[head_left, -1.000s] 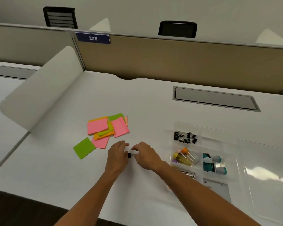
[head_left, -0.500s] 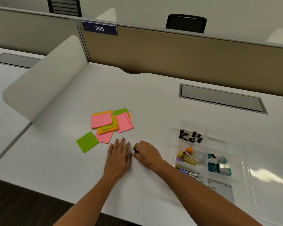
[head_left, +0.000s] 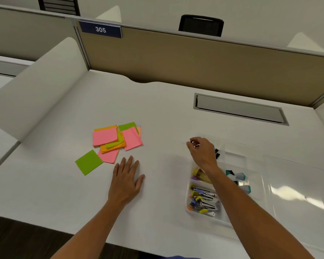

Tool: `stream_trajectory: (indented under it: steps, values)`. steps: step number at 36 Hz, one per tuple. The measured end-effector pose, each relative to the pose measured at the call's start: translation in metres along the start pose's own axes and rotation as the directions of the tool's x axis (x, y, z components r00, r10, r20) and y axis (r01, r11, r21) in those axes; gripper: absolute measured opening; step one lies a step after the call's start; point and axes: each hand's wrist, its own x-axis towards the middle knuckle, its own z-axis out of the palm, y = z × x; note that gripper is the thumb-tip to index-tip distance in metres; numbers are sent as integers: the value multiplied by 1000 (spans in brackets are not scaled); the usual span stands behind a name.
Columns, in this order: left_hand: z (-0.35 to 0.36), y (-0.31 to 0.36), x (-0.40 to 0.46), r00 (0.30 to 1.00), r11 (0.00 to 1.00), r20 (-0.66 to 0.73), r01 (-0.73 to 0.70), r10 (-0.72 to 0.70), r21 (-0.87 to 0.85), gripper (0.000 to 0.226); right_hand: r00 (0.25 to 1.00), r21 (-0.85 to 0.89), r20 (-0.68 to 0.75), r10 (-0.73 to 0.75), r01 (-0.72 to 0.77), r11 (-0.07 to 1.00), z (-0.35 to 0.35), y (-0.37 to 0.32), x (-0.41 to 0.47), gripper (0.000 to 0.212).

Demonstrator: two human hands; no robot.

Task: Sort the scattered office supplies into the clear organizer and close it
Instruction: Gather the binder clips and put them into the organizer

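left hand flat, fingers spread; right hand pinching one binder clip (small).

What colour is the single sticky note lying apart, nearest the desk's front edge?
Green: the single sticky note, seen in the head view.

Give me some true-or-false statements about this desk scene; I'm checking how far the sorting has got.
1. The right hand pinches a small black clip by the organizer's far left corner. True.
2. The left hand holds a sticky note. False: it lies flat and empty on the desk.
3. The sticky notes are still loose on the desk. True.
4. The organizer's lid is closed. False: it lies open to the right.
5. One green note lies apart from the pile. True.
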Motion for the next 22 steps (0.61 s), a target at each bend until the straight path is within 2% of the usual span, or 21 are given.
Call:
stream_trajectory:
  steps: [4,9,22]
  values:
    - [-1,1,0,1000,1000,-5,-3,3,4,66,997,-25,-48,63,-64,998,-14,18,1,28]
    - [0,1,0,1000,1000,1,6,-6,17,65,994,-118,17,106,-103,988,-22,29,-4,36]
    - [0,1,-1,1000,1000,6,13,-13,20,66,977,-255,155,-146,182,950,-4,-6,-24,49]
